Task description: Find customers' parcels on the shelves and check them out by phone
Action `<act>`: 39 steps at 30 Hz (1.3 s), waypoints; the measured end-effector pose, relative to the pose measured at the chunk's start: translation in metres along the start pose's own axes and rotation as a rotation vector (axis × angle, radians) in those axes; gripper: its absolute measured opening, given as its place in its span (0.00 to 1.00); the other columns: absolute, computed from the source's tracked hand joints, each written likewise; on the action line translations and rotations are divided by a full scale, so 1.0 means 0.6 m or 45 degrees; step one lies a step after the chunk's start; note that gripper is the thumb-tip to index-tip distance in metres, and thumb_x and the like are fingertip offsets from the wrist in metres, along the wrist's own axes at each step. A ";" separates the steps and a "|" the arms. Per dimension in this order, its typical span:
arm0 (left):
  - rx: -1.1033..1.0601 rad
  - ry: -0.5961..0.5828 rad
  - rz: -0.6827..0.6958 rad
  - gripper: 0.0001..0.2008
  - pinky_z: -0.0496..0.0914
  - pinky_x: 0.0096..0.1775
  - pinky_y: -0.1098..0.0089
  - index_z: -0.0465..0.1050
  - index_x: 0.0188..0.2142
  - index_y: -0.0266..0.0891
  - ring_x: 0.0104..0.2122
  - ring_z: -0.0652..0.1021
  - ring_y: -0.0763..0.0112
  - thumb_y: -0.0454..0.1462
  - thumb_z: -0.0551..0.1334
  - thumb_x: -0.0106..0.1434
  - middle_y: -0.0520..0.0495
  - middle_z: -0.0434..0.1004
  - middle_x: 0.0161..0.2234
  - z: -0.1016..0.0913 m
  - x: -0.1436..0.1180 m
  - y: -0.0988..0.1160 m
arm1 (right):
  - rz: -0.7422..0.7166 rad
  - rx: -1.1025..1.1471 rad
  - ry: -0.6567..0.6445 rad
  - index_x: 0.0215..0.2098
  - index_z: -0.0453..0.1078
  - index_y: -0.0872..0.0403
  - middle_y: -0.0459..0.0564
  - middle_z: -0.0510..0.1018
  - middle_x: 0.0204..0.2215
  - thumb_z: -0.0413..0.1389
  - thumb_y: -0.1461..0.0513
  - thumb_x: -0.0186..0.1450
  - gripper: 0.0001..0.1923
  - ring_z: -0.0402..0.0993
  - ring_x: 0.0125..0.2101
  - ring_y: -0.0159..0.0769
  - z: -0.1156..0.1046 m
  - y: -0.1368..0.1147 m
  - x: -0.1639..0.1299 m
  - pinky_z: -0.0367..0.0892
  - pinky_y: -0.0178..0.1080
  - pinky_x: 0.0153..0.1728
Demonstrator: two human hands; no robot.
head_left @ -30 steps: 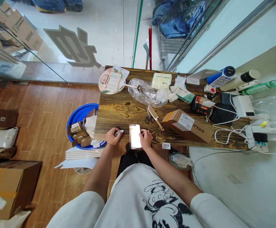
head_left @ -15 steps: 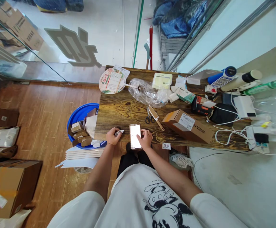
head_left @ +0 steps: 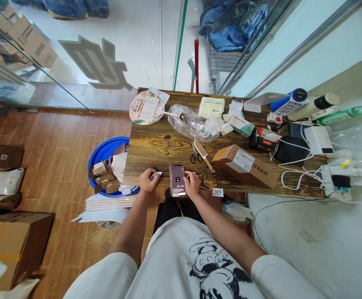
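— What does the right hand (head_left: 192,184) have?

— A phone (head_left: 177,179), gripped along its right edge with the fingers curled round it. It lies flat at the near edge of the surface (head_left: 162,145), screen up, dark with a small pale mark in the middle.

— And the left hand (head_left: 146,180)?

— Just left of the phone, fingers closed on a small white tag (head_left: 155,175). There is something dark under it, too small to make out.

— What lies past the phone?

— Scissors (head_left: 195,154) and a tan-handled knife (head_left: 204,153) side by side, then a brown box (head_left: 245,165) with a white label to the right. Farther back, a crumpled clear bag (head_left: 193,123) and a round fan (head_left: 146,108) at the far left corner. The right end is crowded with white cables (head_left: 299,176), a black pouch (head_left: 291,149) and bottles (head_left: 311,106).

— The surface itself?

— Dark, strongly grained wood, with a small label reading 5010 (head_left: 217,192) on its front edge.

— And the room?

— Wood plank floor (head_left: 59,158) to the left, a blue bin (head_left: 106,151) full of cardboard scraps against the surface, cartons (head_left: 12,245) further left, and glass walls (head_left: 75,50) beyond.
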State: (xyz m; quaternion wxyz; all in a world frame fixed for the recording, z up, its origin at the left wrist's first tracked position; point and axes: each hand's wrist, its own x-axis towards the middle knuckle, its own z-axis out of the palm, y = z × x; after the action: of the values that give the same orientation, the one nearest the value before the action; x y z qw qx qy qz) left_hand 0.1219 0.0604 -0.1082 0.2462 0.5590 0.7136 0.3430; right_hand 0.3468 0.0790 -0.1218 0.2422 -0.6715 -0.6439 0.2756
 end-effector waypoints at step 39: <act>0.028 0.012 0.019 0.05 0.67 0.34 0.68 0.69 0.27 0.43 0.30 0.74 0.67 0.41 0.59 0.55 0.51 0.75 0.27 0.000 -0.003 0.004 | -0.506 -0.275 -0.067 0.59 0.61 0.47 0.56 0.55 0.56 0.49 0.54 0.65 0.24 0.50 0.53 0.52 0.002 -0.072 -0.005 0.54 0.56 0.54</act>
State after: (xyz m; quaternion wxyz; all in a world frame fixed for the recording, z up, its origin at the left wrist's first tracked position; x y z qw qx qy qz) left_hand 0.1240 0.0593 -0.1064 0.2341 0.5654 0.7143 0.3394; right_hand 0.3143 0.0785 -0.0934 0.2017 -0.5460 -0.7953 0.1694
